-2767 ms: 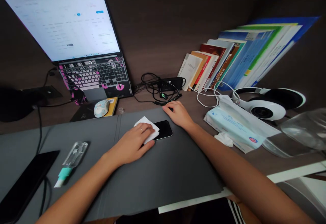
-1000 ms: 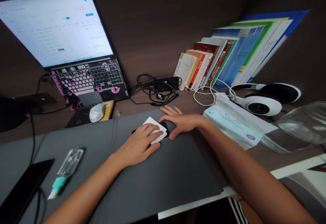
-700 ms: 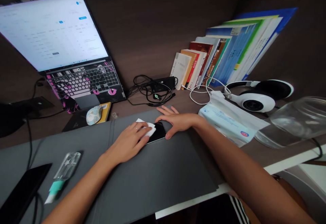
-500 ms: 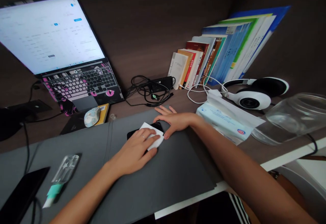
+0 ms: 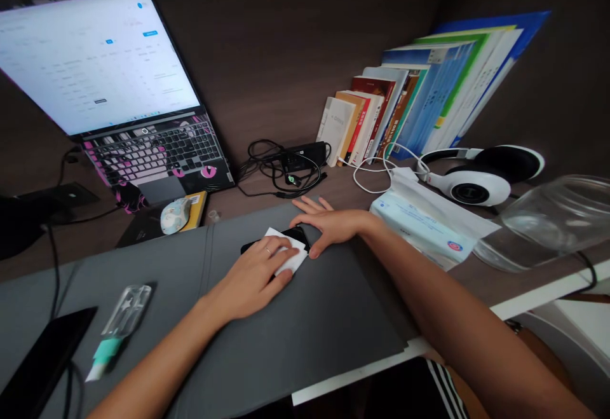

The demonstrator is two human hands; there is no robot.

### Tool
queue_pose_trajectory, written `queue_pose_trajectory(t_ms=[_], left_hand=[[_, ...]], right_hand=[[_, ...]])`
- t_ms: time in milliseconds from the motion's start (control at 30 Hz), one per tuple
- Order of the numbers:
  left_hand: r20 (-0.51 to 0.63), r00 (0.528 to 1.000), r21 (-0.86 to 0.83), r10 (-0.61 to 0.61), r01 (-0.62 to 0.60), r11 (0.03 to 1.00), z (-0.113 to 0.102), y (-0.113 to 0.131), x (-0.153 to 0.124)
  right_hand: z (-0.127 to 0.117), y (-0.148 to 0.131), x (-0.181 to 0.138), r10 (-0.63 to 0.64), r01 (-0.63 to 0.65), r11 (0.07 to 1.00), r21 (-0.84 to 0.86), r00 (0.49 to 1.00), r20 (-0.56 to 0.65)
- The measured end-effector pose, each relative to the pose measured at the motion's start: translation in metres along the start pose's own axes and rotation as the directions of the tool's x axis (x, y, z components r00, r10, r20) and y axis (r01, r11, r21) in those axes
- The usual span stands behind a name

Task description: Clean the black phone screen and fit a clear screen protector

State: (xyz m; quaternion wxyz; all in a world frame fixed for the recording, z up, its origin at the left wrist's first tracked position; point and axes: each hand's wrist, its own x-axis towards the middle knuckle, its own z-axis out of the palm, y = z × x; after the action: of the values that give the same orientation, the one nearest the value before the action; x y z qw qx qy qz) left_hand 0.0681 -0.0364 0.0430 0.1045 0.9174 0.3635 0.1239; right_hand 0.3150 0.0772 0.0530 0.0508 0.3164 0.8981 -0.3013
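A black smartphone (image 5: 298,236) lies flat on the grey desk mat (image 5: 328,323), its middle covered by a folded white tissue (image 5: 296,261). My left hand (image 5: 260,269), with a ring on one finger, presses the tissue down onto the phone. At the phone's right end, my right hand (image 5: 333,228) holds the edge between thumb and index finger, the other fingers stretched out on the mat. To the left of my left forearm lies a clear spray bottle (image 5: 126,314) with a mint-green neck.
An open laptop (image 5: 157,158) stands at the back left, with a mouse (image 5: 175,215) before it. Black cables and an adapter (image 5: 305,156) lie beside a row of books (image 5: 381,114). On the right are a tissue pack (image 5: 424,222), headphones (image 5: 471,184) and a glass jar (image 5: 548,222).
The whole view has shifted slightly. My left hand and the tissue have moved a little over the phone, while my right hand keeps its hold at the edge.
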Motion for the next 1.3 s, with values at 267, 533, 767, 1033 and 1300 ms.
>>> queue_pose_trajectory(t_ms=[267, 533, 767, 1033, 1300], left_hand=[[-0.047, 0.998, 0.032, -0.053, 0.054, 0.998, 0.003, -0.02, -0.006], [0.026, 1.0, 0.07, 0.01, -0.012, 0.997, 0.004, -0.009, -0.004], [-0.033, 0.995, 0.104, -0.09, 0.093, 0.99, 0.003, -0.02, -0.011], [0.012, 1.0, 0.001, 0.017, -0.017, 1.0, 0.003, -0.005, -0.005], [-0.032, 0.997, 0.008, -0.073, 0.073, 0.997, 0.003, -0.01, -0.005]], right_hand=[[-0.001, -0.001, 0.0, 0.004, -0.004, 1.0, 0.009, 1.0, 0.004], [-0.004, -0.004, -0.002, 0.026, -0.025, 1.0, -0.005, 0.999, 0.031], [-0.006, -0.005, -0.004, 0.016, -0.016, 1.0, 0.017, 1.0, 0.027], [-0.006, -0.001, -0.004, 0.021, -0.022, 1.0, 0.014, 1.0, 0.018], [-0.01, -0.006, -0.005, 0.041, -0.042, 0.999, 0.02, 0.999, 0.026]])
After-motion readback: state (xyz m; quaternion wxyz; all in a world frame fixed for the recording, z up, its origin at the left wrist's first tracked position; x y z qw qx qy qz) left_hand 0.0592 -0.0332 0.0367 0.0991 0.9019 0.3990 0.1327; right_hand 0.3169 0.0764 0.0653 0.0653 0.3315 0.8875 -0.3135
